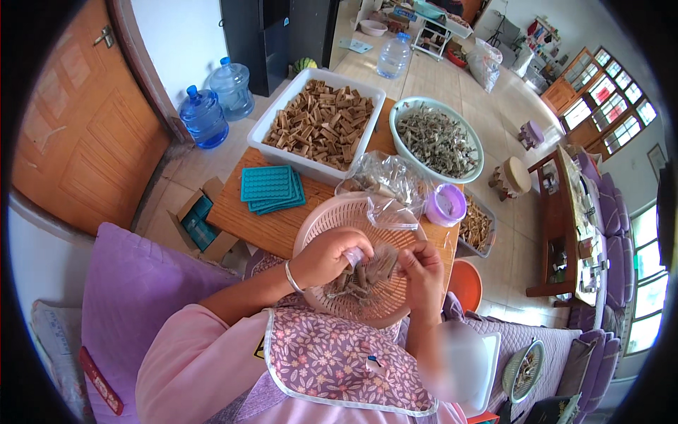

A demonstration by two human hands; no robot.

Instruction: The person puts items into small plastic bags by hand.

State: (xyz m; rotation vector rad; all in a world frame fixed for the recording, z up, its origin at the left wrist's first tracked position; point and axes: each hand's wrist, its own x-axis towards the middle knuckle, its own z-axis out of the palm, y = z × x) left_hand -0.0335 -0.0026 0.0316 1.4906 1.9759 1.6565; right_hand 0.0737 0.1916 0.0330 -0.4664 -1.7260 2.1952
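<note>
L hand [326, 256] fingers pinched shut on small brown dried strip [376, 266]; R hand [422, 272] fingers grip its other end. Right under fingers: pale round woven plastic basket [321, 222] w/ more strips. Beyond fingertips: crumpled clear plastic bag [385, 180], small purple cup [445, 205].

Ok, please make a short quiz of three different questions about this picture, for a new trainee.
1. True or false: both hands, the left hand and the right hand, are over the round slotted basket.
2. Which thing lies on the wooden table left of the basket? A) teal moulds B) a knife C) a red cup
3. Fill in: the white rectangular tub holds brown ____.

Key: 1 true; 2 A; 3 sticks. The hands hold a small bundle of brown pieces between them.
</note>
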